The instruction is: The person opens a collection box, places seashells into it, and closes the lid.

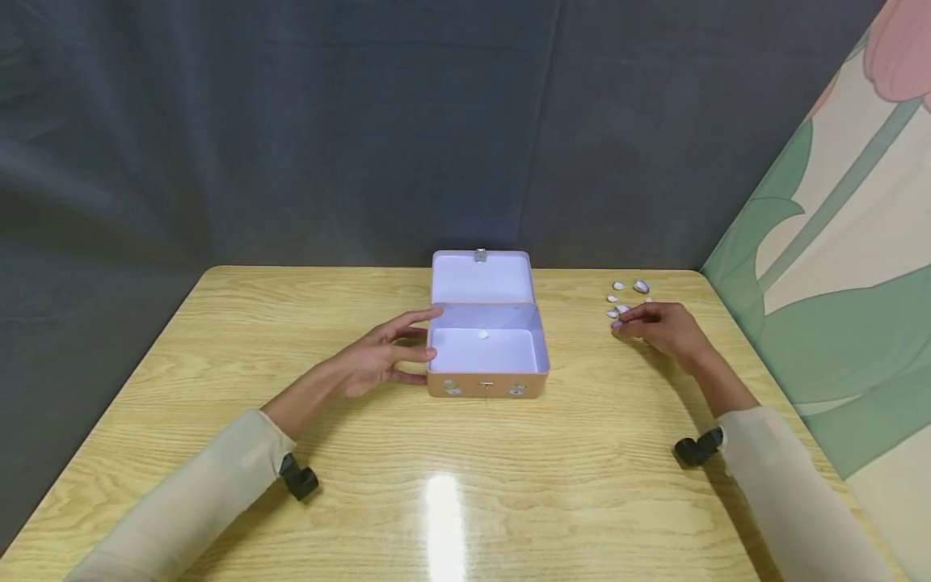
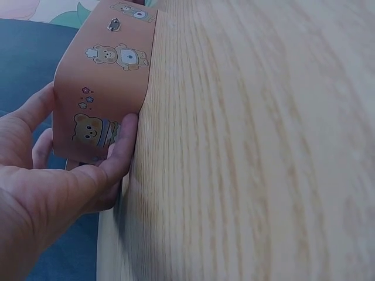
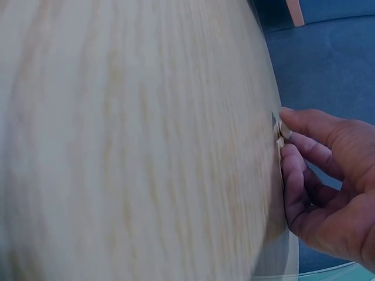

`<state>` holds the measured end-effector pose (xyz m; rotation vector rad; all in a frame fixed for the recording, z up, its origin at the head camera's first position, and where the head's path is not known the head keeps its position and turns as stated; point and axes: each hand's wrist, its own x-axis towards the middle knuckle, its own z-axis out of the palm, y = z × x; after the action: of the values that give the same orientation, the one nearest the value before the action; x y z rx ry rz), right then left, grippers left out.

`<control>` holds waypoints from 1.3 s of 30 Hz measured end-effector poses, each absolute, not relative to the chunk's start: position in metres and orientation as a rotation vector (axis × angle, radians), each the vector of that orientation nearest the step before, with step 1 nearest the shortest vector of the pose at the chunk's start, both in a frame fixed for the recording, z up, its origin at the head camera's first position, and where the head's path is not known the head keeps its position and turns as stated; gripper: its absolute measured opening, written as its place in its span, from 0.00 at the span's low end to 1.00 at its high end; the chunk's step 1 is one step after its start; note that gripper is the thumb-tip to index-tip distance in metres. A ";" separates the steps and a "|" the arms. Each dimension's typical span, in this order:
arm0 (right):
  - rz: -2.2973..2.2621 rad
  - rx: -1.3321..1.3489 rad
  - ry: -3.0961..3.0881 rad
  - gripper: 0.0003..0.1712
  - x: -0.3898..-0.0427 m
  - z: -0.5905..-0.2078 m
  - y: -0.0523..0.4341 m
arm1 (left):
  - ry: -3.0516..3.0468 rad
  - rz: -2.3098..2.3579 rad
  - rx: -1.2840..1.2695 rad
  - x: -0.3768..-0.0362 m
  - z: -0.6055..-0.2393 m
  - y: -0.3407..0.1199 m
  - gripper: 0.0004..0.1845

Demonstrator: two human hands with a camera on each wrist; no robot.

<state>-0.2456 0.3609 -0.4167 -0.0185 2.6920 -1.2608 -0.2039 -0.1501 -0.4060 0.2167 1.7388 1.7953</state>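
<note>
Head view — tin box [image 1: 486, 347] between hands, touching left hand [image 1: 378, 356].

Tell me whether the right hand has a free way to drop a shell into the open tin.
Probably yes. The right hand is at the shells, and bare table lies between it and the tin. The lid is back, and the left hand steadies only the far side.

Both forearms stretched forward, hands low.
Left hand [image 1: 381, 356]: fingers nearly straight and spread, thumb apart, palm facing right. Right hand [image 1: 658, 326]: knuckles up, fingers curled down, fingertips [image 3: 287, 132] bunched in a pinch. Pale sleeves to both wrists.
</note>
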 end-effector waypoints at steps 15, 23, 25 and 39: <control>-1.457 -0.040 2.660 0.28 -0.241 -0.418 0.365 | 1.739 1.810 0.211 -0.200 -0.407 -0.146 0.42; -1.552 -0.052 2.637 0.29 -0.238 -0.418 0.361 | 1.742 1.812 0.216 -0.200 -0.406 -0.146 0.42; -1.585 -0.069 2.624 0.29 -0.236 -0.417 0.358 | 1.742 1.814 0.216 -0.200 -0.406 -0.146 0.42; -1.677 -0.150 2.611 0.28 -0.224 -0.408 0.331 | 1.738 1.828 0.203 -0.200 -0.408 -0.144 0.43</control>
<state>-0.2236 0.3308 -0.4076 -0.1497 2.6110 -1.6768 -0.2003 -0.1443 -0.4077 0.2033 1.7379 1.8281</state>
